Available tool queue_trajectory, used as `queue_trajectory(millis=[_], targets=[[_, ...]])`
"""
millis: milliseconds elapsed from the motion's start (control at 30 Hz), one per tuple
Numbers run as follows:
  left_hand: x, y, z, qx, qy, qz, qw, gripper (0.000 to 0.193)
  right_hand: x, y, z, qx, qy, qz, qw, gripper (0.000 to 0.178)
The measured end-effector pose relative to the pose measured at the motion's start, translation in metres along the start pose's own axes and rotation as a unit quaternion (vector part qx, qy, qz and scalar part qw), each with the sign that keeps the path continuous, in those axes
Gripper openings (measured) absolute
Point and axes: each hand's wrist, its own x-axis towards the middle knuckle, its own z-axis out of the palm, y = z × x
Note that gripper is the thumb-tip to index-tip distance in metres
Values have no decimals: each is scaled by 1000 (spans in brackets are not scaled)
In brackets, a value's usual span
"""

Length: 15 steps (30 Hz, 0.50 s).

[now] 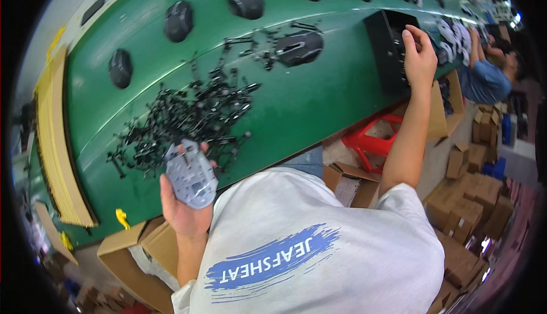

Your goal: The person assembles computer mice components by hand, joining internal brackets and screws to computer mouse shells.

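Observation:
My left hand [190, 218] grips a grey plastic mouse shell [192, 178], held over the near edge of the green table with its inner side facing up. Just beyond it spreads a heap of small black plastic parts [191, 112]. My right hand [420, 62] is stretched out to the right, at a black bin [383, 52] on the table. Its fingers are bent toward the thumb; whatever is between them is too small to make out. A black computer mouse [300, 48] lies mid-table, with a few loose black parts beside it.
Several black mice [245, 1] form a row along the far side of the green table [319, 95]. Flat cardboard [62, 137] borders the left end. A red stool [373, 137] and open cartons [128, 257] stand by the near edge. Another person [484, 80] works at right.

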Motion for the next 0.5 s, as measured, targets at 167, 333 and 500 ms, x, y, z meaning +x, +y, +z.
queue_trajectory(millis=[167, 333, 500], targets=[[2, -3, -4, 8, 52, -20, 998, 62, 51, 172, -37, -425, -180, -105, 881, 56], [8, -7, 6, 39, 7, -20, 999, 64, 26, 144, -39, -300, -381, 45, 873, 56], [10, -21, 12, 20, 18, -40, 999, 60, 18, 105, -26, -150, -386, 120, 903, 68]])
